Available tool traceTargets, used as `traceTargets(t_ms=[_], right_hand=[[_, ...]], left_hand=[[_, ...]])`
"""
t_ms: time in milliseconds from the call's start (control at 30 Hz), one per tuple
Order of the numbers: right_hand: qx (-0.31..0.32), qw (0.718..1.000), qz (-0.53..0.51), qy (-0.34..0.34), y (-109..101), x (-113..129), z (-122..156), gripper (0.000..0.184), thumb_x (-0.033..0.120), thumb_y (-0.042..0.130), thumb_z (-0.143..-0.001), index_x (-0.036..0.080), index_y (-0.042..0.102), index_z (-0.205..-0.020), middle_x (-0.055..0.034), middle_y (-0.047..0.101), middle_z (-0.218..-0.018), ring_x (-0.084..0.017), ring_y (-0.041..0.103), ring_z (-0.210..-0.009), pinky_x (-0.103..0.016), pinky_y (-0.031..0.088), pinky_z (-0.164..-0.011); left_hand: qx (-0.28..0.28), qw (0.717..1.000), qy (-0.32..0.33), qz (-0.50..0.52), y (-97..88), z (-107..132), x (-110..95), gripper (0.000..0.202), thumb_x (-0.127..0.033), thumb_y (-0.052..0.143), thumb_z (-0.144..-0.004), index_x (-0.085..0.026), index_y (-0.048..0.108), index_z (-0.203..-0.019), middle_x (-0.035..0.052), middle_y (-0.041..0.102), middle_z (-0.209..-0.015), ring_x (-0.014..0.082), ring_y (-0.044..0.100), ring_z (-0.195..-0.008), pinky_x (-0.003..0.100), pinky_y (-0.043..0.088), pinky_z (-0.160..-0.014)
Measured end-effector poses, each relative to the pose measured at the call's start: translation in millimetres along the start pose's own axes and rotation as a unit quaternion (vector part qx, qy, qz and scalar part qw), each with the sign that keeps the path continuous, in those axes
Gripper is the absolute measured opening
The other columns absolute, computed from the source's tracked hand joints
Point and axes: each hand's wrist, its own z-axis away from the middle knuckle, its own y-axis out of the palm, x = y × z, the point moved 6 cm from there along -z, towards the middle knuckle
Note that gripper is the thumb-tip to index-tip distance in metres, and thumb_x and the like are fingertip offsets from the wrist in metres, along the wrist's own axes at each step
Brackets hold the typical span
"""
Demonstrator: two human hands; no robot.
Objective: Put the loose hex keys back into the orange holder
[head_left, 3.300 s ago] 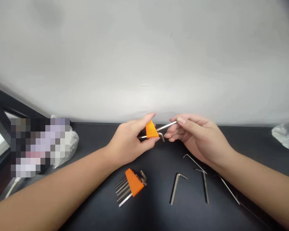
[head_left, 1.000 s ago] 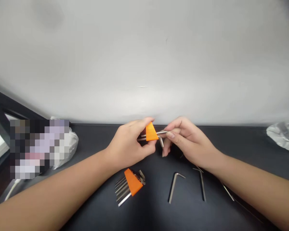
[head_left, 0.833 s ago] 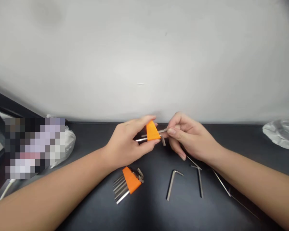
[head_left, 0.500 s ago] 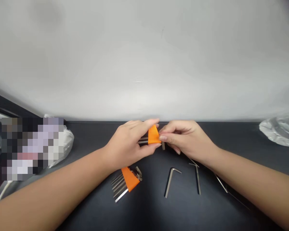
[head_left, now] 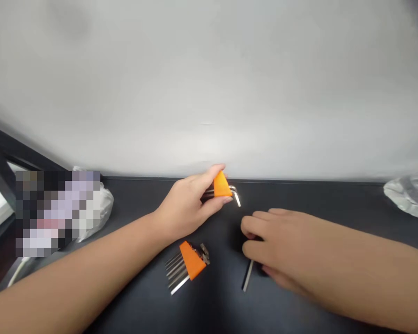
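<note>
My left hand (head_left: 184, 206) is closed narrowly around an orange hex key holder (head_left: 222, 185), pinching it between thumb and fingers, raised above the black tabletop (head_left: 223, 308). Bent metal ends of hex keys (head_left: 237, 199) stick out of it on the side toward my right hand (head_left: 282, 243), and their long shanks run back into my left palm.

My right hand is palm down, its fingers curled low over a loose hex key (head_left: 248, 277). The shank of that key shows below my fingertips, pointing toward me; the rest is covered, and I cannot tell whether I have gripped it.

Nearer to me than my left hand, a second orange holder (head_left: 192, 262) lies on the tabletop, with a row of hex keys through it. Well out to the right of my right hand is a clear plastic bag (head_left: 409, 195). Beyond both hands rises a pale wall (head_left: 209, 93).
</note>
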Motion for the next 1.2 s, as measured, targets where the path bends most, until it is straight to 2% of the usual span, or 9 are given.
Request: traceTargets(t_ms=[67, 133, 233, 333, 367, 433, 567, 967, 1200], right_hand=[[0.048, 0.999, 0.001, -0.009, 6, 4, -6, 0.015, 0.010, 0.070, -0.077, 0.024, 0.066, -0.080, -0.0028, 0.067, -0.084, -0.019, 0.059, -0.070, -0.033, 0.042, -0.062], [0.078, 0.996, -0.046, 0.021, 1, -4, -11, 0.017, 0.006, 0.066, -0.076, 0.023, 0.064, -0.076, -0.0011, 0.065, -0.077, -0.017, 0.057, -0.063, -0.030, 0.039, -0.056], [0.090, 0.967, -0.221, 0.085, -12, -35, -12, 0.018, 0.005, 0.063, -0.078, 0.023, 0.062, -0.073, 0.0035, 0.062, -0.066, -0.012, 0.056, -0.056, -0.025, 0.038, -0.051], [-0.043, 0.912, -0.376, 0.155, -26, -78, -11, 0.004, 0.024, 0.067, -0.089, 0.021, 0.069, -0.086, -0.0004, 0.067, -0.071, -0.013, 0.060, -0.057, -0.026, 0.045, -0.052], [-0.101, 0.892, -0.398, 0.190, -27, -93, -10, 0.009, 0.029, 0.068, -0.090, 0.021, 0.070, -0.089, -0.0006, 0.066, -0.067, -0.013, 0.059, -0.055, -0.026, 0.045, -0.051], [-0.145, 0.874, -0.410, 0.218, -21, -108, -9, 0.017, 0.036, 0.071, -0.091, 0.019, 0.072, -0.093, -0.0011, 0.066, -0.066, -0.014, 0.061, -0.056, -0.026, 0.048, -0.053], [-0.170, 0.878, -0.402, 0.198, -14, -108, -13, 0.019, 0.038, 0.071, -0.092, 0.020, 0.074, -0.094, -0.0036, 0.070, -0.078, -0.015, 0.064, -0.062, -0.029, 0.052, -0.060], [-0.229, 0.928, -0.276, 0.101, -38, -90, -16, 0.011, 0.024, 0.066, -0.095, 0.023, 0.077, -0.094, -0.0029, 0.072, -0.085, -0.015, 0.064, -0.067, -0.029, 0.049, -0.061], [-0.208, 0.951, -0.227, 0.025, -42, -74, -18, 0.017, 0.016, 0.063, -0.096, 0.024, 0.076, -0.101, -0.0041, 0.073, -0.091, -0.016, 0.066, -0.078, -0.029, 0.049, -0.068]], left_hand=[[-0.002, 1.000, 0.000, -0.004, -0.5, 1, 1, 0.061, -0.036, 0.064, -0.096, -0.023, 0.044, -0.152, 0.0068, 0.074, -0.122, 0.0207, 0.075, -0.101, 0.032, 0.061, -0.093], [-0.005, 1.000, 0.000, -0.012, -1.0, 1, 2, 0.061, -0.036, 0.065, -0.095, -0.023, 0.045, -0.151, 0.0060, 0.075, -0.121, 0.0209, 0.075, -0.100, 0.032, 0.061, -0.093], [-0.010, 1.000, -0.001, -0.022, -1.5, 0, 2, 0.061, -0.038, 0.067, -0.094, -0.023, 0.047, -0.150, 0.0055, 0.075, -0.119, 0.0209, 0.075, -0.100, 0.032, 0.060, -0.094], [-0.019, 0.999, -0.002, -0.031, -2.3, 0, 2, 0.062, -0.040, 0.068, -0.094, -0.021, 0.048, -0.150, 0.0053, 0.076, -0.118, 0.0208, 0.075, -0.102, 0.031, 0.060, -0.096], [-0.020, 0.999, -0.001, -0.033, -2.4, 0, 2, 0.062, -0.040, 0.068, -0.094, -0.021, 0.048, -0.150, 0.0051, 0.076, -0.117, 0.0207, 0.075, -0.102, 0.031, 0.059, -0.096], [-0.017, 0.999, 0.004, -0.040, -2.2, 0, 0, 0.062, -0.041, 0.068, -0.094, -0.022, 0.048, -0.149, 0.0043, 0.076, -0.117, 0.0202, 0.075, -0.102, 0.030, 0.059, -0.095], [-0.011, 0.999, 0.003, -0.054, -2.4, 0, -2, 0.060, -0.041, 0.067, -0.095, -0.023, 0.049, -0.149, 0.0038, 0.076, -0.118, 0.0195, 0.075, -0.101, 0.030, 0.059, -0.095], [-0.011, 0.994, 0.044, -0.104, -3.0, -1, -9, 0.056, -0.045, 0.066, -0.096, -0.020, 0.052, -0.145, 0.0058, 0.076, -0.119, 0.0197, 0.074, -0.100, 0.031, 0.057, -0.090], [-0.013, 0.997, 0.049, -0.065, -3.0, -1, -9, 0.057, -0.041, 0.066, -0.097, -0.022, 0.049, -0.147, 0.0050, 0.075, -0.122, 0.0187, 0.074, -0.104, 0.029, 0.058, -0.094]])
